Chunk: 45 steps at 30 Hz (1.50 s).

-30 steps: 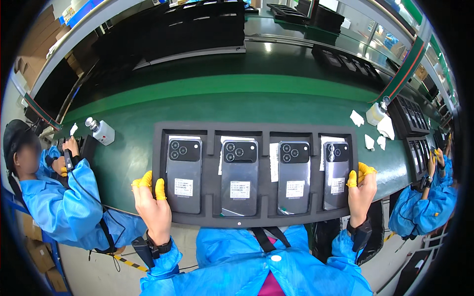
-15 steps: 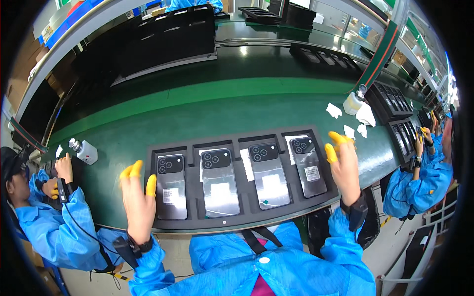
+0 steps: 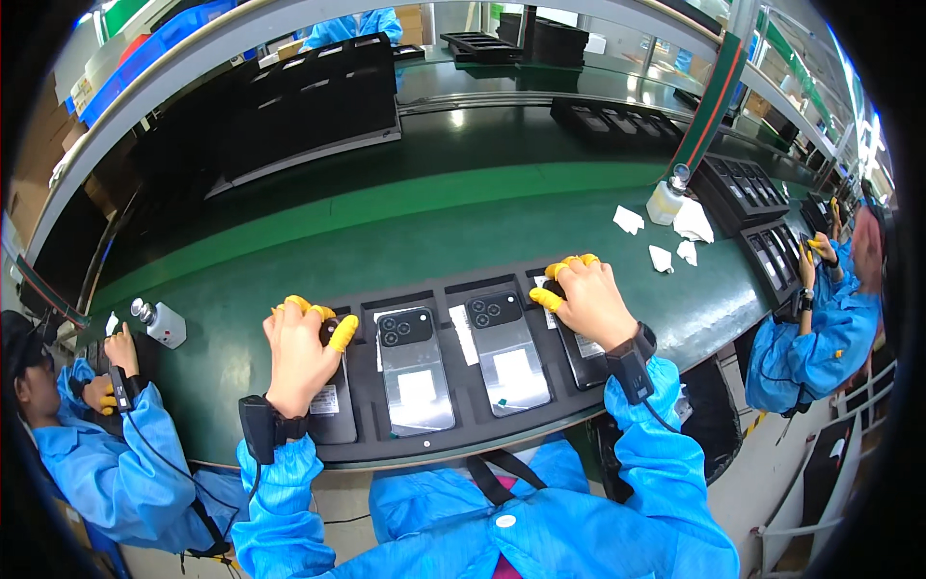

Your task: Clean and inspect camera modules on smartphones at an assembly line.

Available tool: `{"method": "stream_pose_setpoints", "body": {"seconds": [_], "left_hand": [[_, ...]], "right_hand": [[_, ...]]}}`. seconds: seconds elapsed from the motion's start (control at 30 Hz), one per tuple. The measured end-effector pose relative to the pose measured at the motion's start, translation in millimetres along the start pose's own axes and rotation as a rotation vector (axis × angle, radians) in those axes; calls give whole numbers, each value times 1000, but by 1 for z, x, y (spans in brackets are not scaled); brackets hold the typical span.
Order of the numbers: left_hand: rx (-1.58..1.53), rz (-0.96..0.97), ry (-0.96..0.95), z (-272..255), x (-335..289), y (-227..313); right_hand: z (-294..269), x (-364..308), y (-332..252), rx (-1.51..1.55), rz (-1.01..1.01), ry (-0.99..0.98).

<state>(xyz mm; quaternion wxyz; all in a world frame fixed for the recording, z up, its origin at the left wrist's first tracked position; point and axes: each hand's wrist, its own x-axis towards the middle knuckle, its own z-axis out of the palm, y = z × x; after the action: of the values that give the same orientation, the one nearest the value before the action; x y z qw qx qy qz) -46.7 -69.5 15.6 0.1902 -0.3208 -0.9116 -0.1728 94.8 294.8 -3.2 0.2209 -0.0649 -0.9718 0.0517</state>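
Note:
A black tray (image 3: 427,445) with several compartments lies on the green bench in front of me. It holds several smartphones, backs up, with triple cameras and pale stickers. My left hand (image 3: 301,357) is closed around the upper end of the leftmost smartphone (image 3: 333,421), its thumb at the right edge. My right hand (image 3: 593,304) is closed likewise over the top of the rightmost smartphone (image 3: 583,365), thumb on the left. Yellow cots cover the fingertips and hide where they touch. Between my hands lie two more smartphones, the left-middle one (image 3: 415,362) and the right-middle one (image 3: 508,352), untouched.
White bottles stand at left (image 3: 166,325) and right (image 3: 665,203), with crumpled white wipes (image 3: 693,222) by the right one. Loaded black trays (image 3: 741,188) are stacked farther right. A co-worker (image 3: 125,425) sits at left, another (image 3: 820,338) at right. A striped post (image 3: 712,116) rises beyond.
Both hands have moved inward from beside the tray onto the two outer smartphones, and their fingers have closed. The view has shifted slightly; the tray appears to stay in place.

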Motion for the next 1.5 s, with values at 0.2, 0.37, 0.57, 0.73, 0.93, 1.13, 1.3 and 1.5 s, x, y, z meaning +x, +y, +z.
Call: {"method": "stream_pose_setpoints", "body": {"seconds": [0.2, 0.37, 0.57, 0.73, 0.93, 1.13, 1.3, 1.5], "left_hand": [[-105, -136, 165, -6, -11, -5], [-164, -204, 99, 6, 30, -23], [-100, 252, 115, 22, 36, 27], [-135, 253, -196, 38, 19, 75], [-28, 127, -72, 50, 17, 79], [-116, -7, 105, 7, 7, 83], [-186, -55, 127, 25, 54, 72], [-143, -79, 116, 58, 82, 52]], "right_hand": [[-16, 0, -8, 126, -55, 41], [-7, 38, 0, 119, -48, 80], [1, 45, -50, 86, -233, 143], [20, 27, -86, 36, -191, -120], [18, 20, -89, 73, -228, -2], [-10, 8, -109, 150, -92, 48], [19, 75, -100, 152, -127, 108], [36, 84, -62, 155, -69, 197]]}}
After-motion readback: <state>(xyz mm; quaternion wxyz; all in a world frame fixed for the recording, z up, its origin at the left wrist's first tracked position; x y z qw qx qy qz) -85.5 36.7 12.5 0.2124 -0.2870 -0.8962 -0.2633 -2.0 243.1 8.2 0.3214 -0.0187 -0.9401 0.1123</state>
